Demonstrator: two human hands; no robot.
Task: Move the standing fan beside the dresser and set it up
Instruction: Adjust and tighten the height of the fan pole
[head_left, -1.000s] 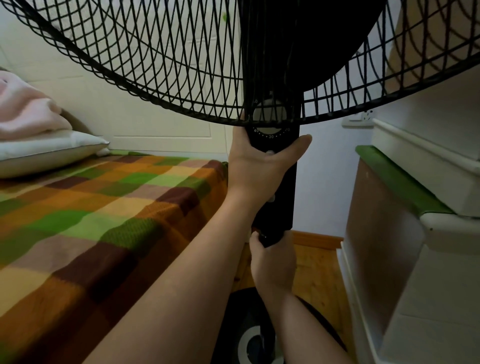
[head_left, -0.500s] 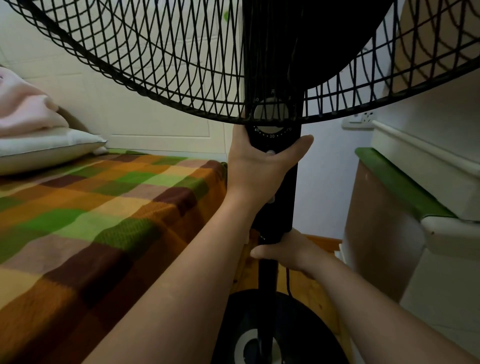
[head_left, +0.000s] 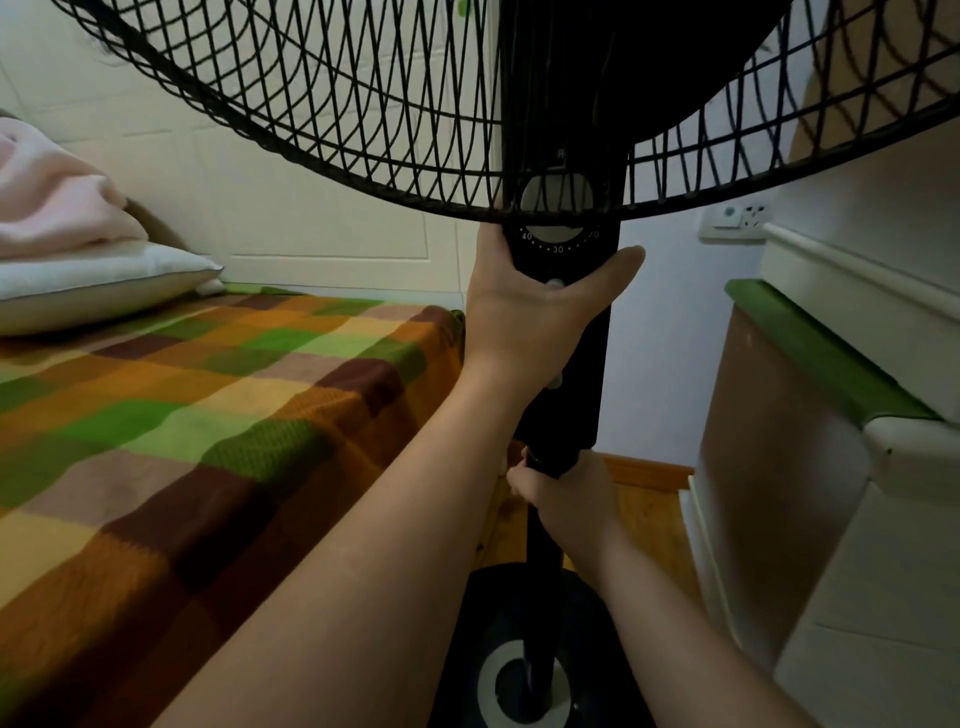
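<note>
Between the bed and the cabinet, close before the camera: one black standing fan with a round wire-mesh guard (head_left: 363, 104), upright, its guard filling the upper part of the view. Below the guard, a black rectangular control column (head_left: 589, 374) bearing a grey timer dial (head_left: 556, 205) with white numerals. Beneath that, a slim black pole (head_left: 540, 597) running down to a round black base with a pale ring (head_left: 470, 649). Whether the base rests on the floor or is lifted clear cannot be told. Left hand (head_left: 524, 317): wrapped round the top of the control column just under the dial, thumb stretched across its right edge, fingers hidden behind. Right hand (head_left: 571, 499): curled round the pole at the foot of the column, gripping it. To the left, a bed covered with a checked blanket in green, orange, brown and cream (head_left: 208, 415), and at its head a white pillow (head_left: 93, 286) with a folded pink cloth (head_left: 52, 208) on top. To the right, just beside the fan, a white dresser with a brown side panel and a green top edge (head_left: 779, 415). On the pale wall behind, a white wall socket (head_left: 737, 221) above the dresser's corner. Underfoot, an orange-toned wooden floor (head_left: 654, 519) showing in the gap between pole and dresser.
</note>
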